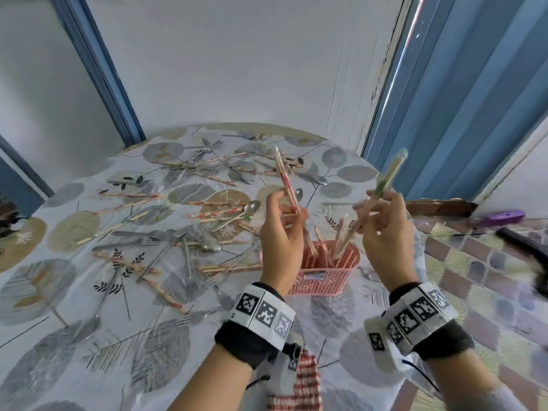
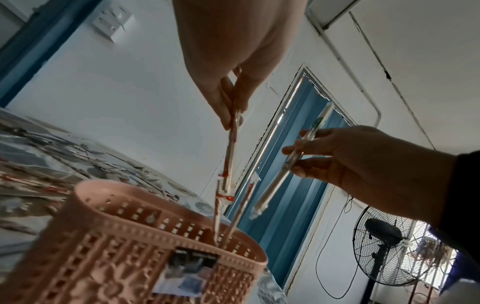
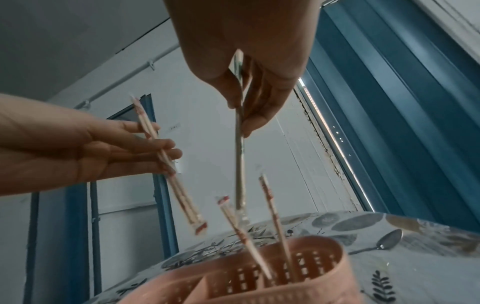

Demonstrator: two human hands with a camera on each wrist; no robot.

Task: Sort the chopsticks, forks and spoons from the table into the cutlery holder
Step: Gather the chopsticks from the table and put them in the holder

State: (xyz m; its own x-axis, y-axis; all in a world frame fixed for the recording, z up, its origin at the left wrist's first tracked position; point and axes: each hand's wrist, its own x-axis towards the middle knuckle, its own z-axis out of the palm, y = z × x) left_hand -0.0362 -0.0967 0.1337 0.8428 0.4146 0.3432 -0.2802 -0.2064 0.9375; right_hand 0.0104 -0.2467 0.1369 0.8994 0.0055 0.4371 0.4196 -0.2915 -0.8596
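Both forearms are bare; each wrist wears a black cuff under a white band of square black-and-white code tags – the right band has a boxy white unit with a thin dark cable

A modest home dining corner: a round bench under a leaf-printed plastic cloth, white plaster walls, blue-painted folding door, black pedestal fan, patterned floor tiles.

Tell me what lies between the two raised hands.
In the head view, nothing bridges the left hand and right hand; below that gap, wrapped chopsticks stand in the pink cutlery holder.
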